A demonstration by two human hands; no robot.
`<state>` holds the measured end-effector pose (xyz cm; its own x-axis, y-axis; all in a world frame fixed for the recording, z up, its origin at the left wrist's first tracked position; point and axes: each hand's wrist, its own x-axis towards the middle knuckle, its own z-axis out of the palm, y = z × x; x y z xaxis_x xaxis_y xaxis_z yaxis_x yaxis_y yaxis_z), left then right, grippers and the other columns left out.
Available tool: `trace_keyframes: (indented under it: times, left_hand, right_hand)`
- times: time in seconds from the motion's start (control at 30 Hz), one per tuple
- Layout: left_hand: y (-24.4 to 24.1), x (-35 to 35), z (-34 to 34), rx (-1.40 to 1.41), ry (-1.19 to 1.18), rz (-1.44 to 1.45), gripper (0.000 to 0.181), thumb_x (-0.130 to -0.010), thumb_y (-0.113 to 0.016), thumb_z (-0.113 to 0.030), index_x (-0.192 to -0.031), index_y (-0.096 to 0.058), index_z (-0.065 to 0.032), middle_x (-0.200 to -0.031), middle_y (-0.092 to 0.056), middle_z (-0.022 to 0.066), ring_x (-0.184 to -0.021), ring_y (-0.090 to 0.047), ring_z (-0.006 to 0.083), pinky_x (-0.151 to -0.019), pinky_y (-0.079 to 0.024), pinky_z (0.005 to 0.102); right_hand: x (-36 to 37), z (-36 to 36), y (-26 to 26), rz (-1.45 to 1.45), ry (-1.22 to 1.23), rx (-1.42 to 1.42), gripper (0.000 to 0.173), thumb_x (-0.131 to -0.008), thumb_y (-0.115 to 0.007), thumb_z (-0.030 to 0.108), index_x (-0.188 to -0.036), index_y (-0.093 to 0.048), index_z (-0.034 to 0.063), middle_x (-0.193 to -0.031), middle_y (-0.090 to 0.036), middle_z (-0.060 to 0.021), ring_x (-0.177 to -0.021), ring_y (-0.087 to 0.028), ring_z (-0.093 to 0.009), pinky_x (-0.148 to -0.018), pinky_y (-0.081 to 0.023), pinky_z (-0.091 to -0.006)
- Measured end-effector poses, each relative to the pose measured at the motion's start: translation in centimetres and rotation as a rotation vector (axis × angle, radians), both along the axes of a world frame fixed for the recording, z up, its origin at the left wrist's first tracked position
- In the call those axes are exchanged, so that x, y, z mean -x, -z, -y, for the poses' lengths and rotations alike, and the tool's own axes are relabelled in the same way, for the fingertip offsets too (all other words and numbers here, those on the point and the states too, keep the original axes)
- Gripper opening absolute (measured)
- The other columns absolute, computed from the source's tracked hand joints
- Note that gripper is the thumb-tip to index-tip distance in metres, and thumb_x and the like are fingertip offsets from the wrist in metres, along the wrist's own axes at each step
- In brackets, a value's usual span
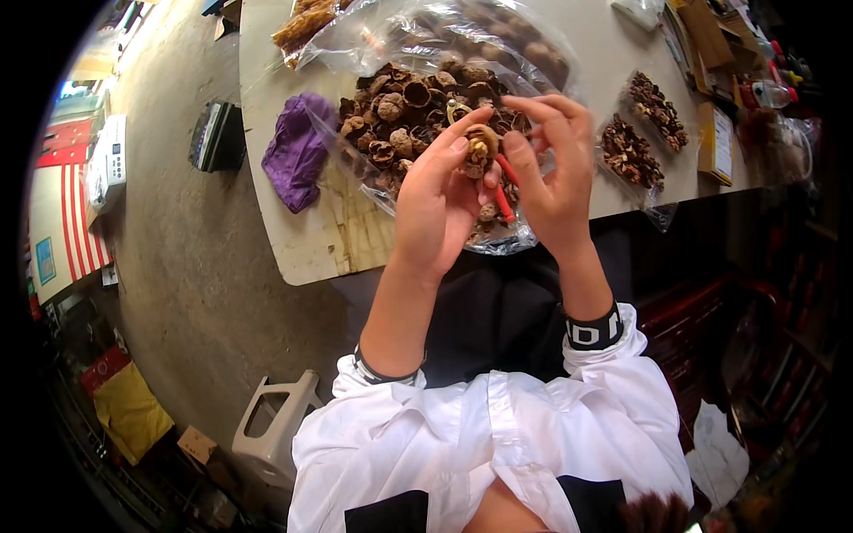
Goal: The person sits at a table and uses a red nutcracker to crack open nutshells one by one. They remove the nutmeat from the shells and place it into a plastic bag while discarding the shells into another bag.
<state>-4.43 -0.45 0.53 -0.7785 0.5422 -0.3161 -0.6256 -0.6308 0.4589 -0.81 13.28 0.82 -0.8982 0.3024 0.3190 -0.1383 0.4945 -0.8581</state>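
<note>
My left hand (434, 180) pinches a cracked walnut (480, 148) between thumb and fingers, and pale kernel shows inside its broken shell. Close on its right is my right hand (556, 153), thumb and fingers spread, with nothing visible between them. Beneath both hands lies a nutcracker with red handles (504, 203) and a metal head (456, 108); its middle is hidden by the left hand and the walnut. Around it, walnuts and empty half shells (393, 106) are heaped on a clear plastic bag (370, 190).
Behind the heap sits a clear bag of whole walnuts (493, 40). Crumpled purple cloth or plastic (296, 153) lies left on the table (313, 256). Two clear bags of walnut kernels (630, 153) are at right, near a yellow box (715, 143). A beige plastic stool (273, 426) stands on the floor.
</note>
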Motion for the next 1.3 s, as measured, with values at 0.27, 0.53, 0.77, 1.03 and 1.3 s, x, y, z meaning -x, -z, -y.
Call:
trace_keyframes:
  times: [0.27,0.53,0.77,1.03,1.3]
  left_hand:
    - [0.5,-0.4,-0.8,0.288,-0.154,-0.264,0.031,-0.096,-0.061,-0.013,-0.123,-0.055,0.0017,-0.102,-0.064,0.0067,-0.080,-0.060,0.0092,-0.067,-0.048,0.0202]
    - [0.1,-0.3,-0.7,0.427,-0.224,-0.450,0.026,-0.093,-0.063,-0.004,-0.117,-0.060,0.0036,-0.105,-0.066,0.0095,-0.093,-0.064,0.0127,-0.080,-0.054,0.0246]
    - [0.3,-0.1,-0.1,0.321,-0.230,-0.316,0.026,-0.096,-0.060,-0.009,-0.119,-0.061,0.0031,-0.109,-0.066,0.0082,-0.093,-0.063,0.0120,-0.080,-0.052,0.0239]
    - [0.4,0.2,-0.1,0.518,-0.310,-0.565,0.031,-0.093,-0.064,-0.011,-0.121,-0.060,0.0010,-0.113,-0.061,0.0040,-0.113,-0.051,0.0111,-0.092,-0.045,0.0257]
    - [0.2,0.0,-0.5,0.387,-0.232,-0.440,0.030,-0.096,-0.061,-0.016,-0.122,-0.060,0.0008,-0.112,-0.064,0.0068,-0.096,-0.060,0.0098,-0.080,-0.048,0.0221]
  right_hand:
    - [-0.1,-0.1,0.3,0.142,-0.245,0.664,0.042,-0.086,-0.065,-0.003,-0.126,-0.054,-0.0001,-0.107,-0.062,-0.0065,-0.089,-0.060,-0.008,-0.075,-0.052,-0.0204]
    - [-0.2,-0.4,-0.3,0.134,-0.204,0.744,0.041,-0.084,-0.067,-0.007,-0.122,-0.053,-0.0026,-0.110,-0.062,-0.0084,-0.098,-0.063,-0.012,-0.085,-0.055,-0.0241]
    - [0.1,-0.6,0.4,0.082,-0.239,0.826,0.042,-0.086,-0.067,-0.004,-0.124,-0.052,-0.0013,-0.111,-0.062,-0.0083,-0.103,-0.063,-0.015,-0.087,-0.055,-0.0278]
    - [0.0,-0.7,-0.5,0.187,-0.256,1.010,0.046,-0.088,-0.067,0.002,-0.132,-0.051,0.0009,-0.109,-0.063,-0.0074,-0.097,-0.063,-0.014,-0.086,-0.055,-0.0285]
    - [-0.2,-0.3,-0.2,0.120,-0.315,0.759,0.043,-0.089,-0.065,0.001,-0.129,-0.048,-0.0016,-0.115,-0.059,-0.0086,-0.101,-0.061,-0.014,-0.084,-0.055,-0.0283]
